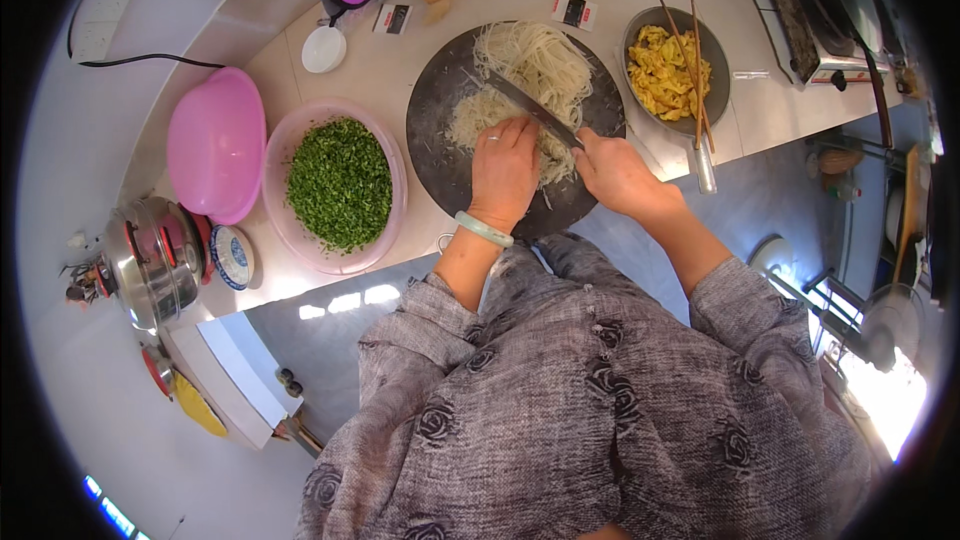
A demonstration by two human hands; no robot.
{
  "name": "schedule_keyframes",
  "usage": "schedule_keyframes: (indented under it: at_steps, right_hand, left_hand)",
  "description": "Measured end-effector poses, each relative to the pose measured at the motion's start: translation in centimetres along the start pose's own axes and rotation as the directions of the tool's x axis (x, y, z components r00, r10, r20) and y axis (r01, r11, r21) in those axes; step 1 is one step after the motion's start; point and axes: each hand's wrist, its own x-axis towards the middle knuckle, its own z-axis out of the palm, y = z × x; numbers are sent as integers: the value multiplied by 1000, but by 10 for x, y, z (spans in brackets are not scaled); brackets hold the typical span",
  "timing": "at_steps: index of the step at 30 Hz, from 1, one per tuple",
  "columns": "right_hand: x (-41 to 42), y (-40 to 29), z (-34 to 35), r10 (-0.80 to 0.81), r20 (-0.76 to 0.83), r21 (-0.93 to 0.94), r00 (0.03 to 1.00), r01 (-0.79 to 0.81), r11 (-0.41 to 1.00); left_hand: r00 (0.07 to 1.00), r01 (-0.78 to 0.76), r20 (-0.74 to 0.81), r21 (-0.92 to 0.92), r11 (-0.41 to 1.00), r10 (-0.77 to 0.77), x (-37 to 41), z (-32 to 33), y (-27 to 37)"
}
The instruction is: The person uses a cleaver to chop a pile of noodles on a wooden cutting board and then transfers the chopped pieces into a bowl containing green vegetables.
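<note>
On a dark round cutting board (442,187) lies a heap of thin pale noodles (532,52), long strands at the far side and short chopped pieces (469,116) nearer me. My right hand (622,172) grips a kitchen knife (536,106) at its handle, which the fingers mostly hide. Its blade slants across the noodles, pointing to the far left. Close beside the blade, my left hand (506,165) holds noodles down with bent fingertips, which partly hide them. A ring and a pale green bangle (484,230) are on that hand and wrist.
Left of the board stands a pink basin (271,214) of chopped greens (339,184), beside another pink basin (214,142). At right, a pan (721,94) of scrambled egg (664,75) carries chopsticks (697,75); its handle overhangs the counter edge. A gas stove (832,67) stands far right.
</note>
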Motion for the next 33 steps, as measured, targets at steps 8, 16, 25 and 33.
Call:
schedule_keyframes:
  at_steps: [8,16,25,33]
  right_hand:
    - [25,1,21,-39,52,-141,998,46,989]
    - [31,-6,23,-4,104,-238,995,29,971]
    - [35,-14,27,-27,124,-257,992,58,965]
    - [28,-19,36,44,136,-209,990,-15,978]
  left_hand:
    - [997,-35,-71,51,998,39,-10,-10,-17]
    - [997,43,-54,-73,996,-47,-17,-7,-19]
    - [998,46,-42,-119,992,-51,-26,-6,-24]
    - [999,-17,-40,-100,995,13,-27,-11,-26]
